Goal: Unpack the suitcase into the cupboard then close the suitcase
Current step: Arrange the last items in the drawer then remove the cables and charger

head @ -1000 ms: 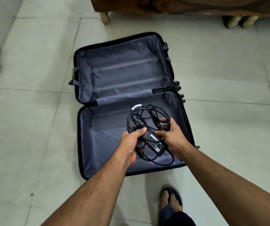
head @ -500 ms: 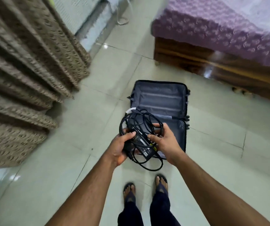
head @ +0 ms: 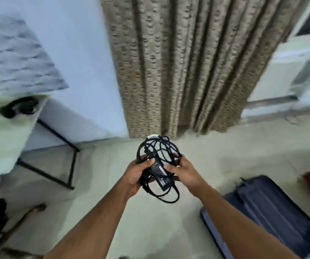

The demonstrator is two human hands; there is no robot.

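Note:
A black laptop charger [head: 159,173] with its coiled black cable is held in front of me at mid-frame. My left hand [head: 134,176] grips its left side, thumb on the adapter brick. On the right side my right hand [head: 185,173] clasps the brick and the cable loops. The open suitcase [head: 274,210], with dark grey lining, lies on the floor at the lower right, partly behind my right forearm. No cupboard can be made out in this blurred view.
A brown patterned curtain [head: 184,68] hangs straight ahead. A pale table [head: 2,135] on black legs stands at the left with a black item on it. A white appliance [head: 292,71] sits at the right. Pale tiled floor [head: 101,174] lies below my hands.
I have turned left, away from the suitcase, with the charger carried along in both hands. The suitcase slid from centre to lower right; curtain and table came into view.

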